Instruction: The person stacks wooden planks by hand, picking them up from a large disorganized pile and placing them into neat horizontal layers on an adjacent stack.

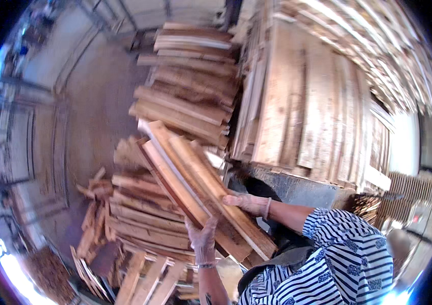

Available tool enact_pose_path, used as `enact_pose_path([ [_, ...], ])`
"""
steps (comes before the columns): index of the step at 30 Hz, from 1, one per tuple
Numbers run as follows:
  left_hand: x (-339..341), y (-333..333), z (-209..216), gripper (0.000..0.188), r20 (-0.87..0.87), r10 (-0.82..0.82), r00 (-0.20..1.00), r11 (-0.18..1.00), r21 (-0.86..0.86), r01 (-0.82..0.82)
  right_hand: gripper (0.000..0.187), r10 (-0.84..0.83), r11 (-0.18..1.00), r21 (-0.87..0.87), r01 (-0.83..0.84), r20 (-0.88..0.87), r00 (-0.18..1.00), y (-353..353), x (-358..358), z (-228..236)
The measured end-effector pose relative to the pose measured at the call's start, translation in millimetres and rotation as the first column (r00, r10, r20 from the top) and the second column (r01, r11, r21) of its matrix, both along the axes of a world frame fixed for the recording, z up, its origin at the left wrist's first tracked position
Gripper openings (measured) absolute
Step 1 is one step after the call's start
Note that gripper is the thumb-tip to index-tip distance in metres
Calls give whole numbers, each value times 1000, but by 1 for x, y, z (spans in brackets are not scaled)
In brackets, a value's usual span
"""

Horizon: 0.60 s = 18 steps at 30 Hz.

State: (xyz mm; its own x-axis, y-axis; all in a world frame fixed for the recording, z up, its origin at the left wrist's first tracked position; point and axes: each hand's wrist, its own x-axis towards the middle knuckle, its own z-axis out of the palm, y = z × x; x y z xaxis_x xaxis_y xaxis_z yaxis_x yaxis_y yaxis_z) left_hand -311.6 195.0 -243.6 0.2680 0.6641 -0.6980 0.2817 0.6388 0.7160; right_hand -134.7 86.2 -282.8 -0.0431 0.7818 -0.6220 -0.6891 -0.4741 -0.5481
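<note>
Several long, flat boards [200, 190] lie together in a slanting bundle in front of the person's body, held between both hands above the lower stack [147, 218]. They are sawn wood, straight-edged and rectangular, pale honey on some faces and darker brown on others, with a rough, stained patch toward the near end. The left hand [203, 241], in a thin, whitish glove, grips the bundle from its left edge, thumb on top; the right hand [248, 203], gloved alike, is closed over the right edge.

The lower stack is of rough brown planks, with splintery, uneven offcuts [88, 229] to its left. Beyond the bundle, the upper stack [190, 86] has layered planks with staggered ends. To the right, a broad pile [322, 112] of wide, smoother planks rests above a scuffed blue-grey panel [297, 180]. The shirt [348, 254] is striped dark and white.

The left fingers' undersides are hidden by the wood, and how far the right fingers wrap below cannot be told. The bundle covers part of the lower stack. The slats [373, 40] at upper right are streaked by blur, and the far left edge is washed out by glare.
</note>
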Motion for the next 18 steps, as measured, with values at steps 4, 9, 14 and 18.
enact_pose_path([
  [4,48,-9,91,102,56,38,998,970,239,-50,104,-12,980,194,-51,311,950,7,43,52],
  [9,103,-37,161,107,280,-276,919,862,494,109,108,-265,720,674,166,46,963,-31,108,149],
  [14,192,-82,199,112,523,-475,708,830,534,162,113,-519,611,761,220,175,837,-116,165,217],
  [18,259,-105,218,108,540,-658,526,708,681,187,116,-661,485,862,145,253,706,-182,215,289],
])
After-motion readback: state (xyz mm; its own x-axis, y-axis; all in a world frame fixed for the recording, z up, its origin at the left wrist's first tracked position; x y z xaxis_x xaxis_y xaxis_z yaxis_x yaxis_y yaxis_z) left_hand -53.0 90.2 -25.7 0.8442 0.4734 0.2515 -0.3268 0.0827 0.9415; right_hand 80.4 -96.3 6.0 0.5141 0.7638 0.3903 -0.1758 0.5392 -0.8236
